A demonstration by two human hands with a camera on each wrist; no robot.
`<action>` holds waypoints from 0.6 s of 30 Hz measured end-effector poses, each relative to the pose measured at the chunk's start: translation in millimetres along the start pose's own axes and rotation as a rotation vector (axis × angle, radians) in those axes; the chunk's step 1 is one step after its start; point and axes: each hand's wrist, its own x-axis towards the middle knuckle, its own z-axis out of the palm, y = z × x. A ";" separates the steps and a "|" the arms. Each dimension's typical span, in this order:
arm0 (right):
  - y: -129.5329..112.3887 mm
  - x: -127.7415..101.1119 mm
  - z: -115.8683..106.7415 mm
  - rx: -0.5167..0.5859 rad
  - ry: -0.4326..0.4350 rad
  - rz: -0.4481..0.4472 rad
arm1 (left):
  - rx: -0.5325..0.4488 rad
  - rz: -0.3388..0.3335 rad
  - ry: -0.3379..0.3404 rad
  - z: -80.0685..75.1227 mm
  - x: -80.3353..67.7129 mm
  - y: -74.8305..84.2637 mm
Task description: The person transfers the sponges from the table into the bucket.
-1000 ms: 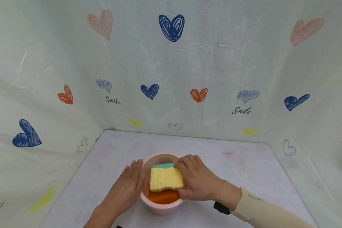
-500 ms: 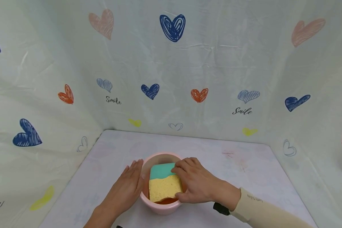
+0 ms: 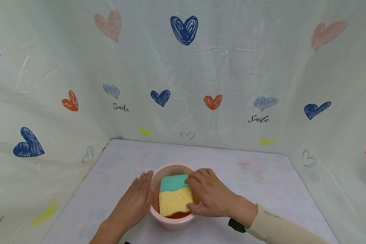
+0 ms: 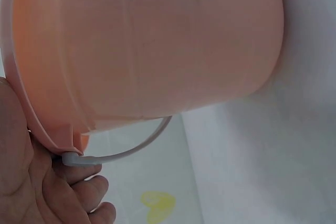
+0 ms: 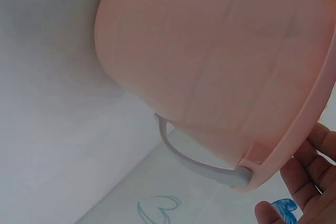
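Observation:
A small pink bucket (image 3: pixel 172 223) stands on the table, with orange liquid (image 3: pixel 180 215) inside. At its mouth is a sponge (image 3: pixel 176 200), yellow on the near part and teal on the far part, divided by a wavy line. My right hand (image 3: pixel 214 196) reaches over the right rim and grips the sponge's right edge, thumb at the near corner and fingers at the far one. Against the left rim lies my left hand (image 3: pixel 136 200), its fingers straight and together. Both wrist views show the bucket's side wall; the sponge is hidden there.
The bucket's grey handle (image 4: pixel 131 151) hangs down on its far side. A white tabletop (image 3: pixel 225 162) with faint reddish stains at the right carries the bucket. Behind and at both sides hangs a curtain (image 3: pixel 238 74) printed with hearts.
The sponge has tilted in the bucket, its yellow part lower and nearer, more teal showing, and less liquid visible. My right hand moved slightly with it; my left hand stayed put.

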 end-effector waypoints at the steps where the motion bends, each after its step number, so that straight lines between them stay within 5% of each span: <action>1: 0.6 -1.0 0.3 0.003 0.011 0.008 | -0.002 0.000 0.000 0.2 0.2 0.1; 8: 4.8 -6.2 4.8 0.025 0.200 0.047 | -0.050 -0.041 -0.016 -0.5 0.6 -0.3; 18: 10.5 -14.4 10.3 0.046 0.393 0.213 | -0.095 -0.058 -0.015 0.7 -3.6 -7.4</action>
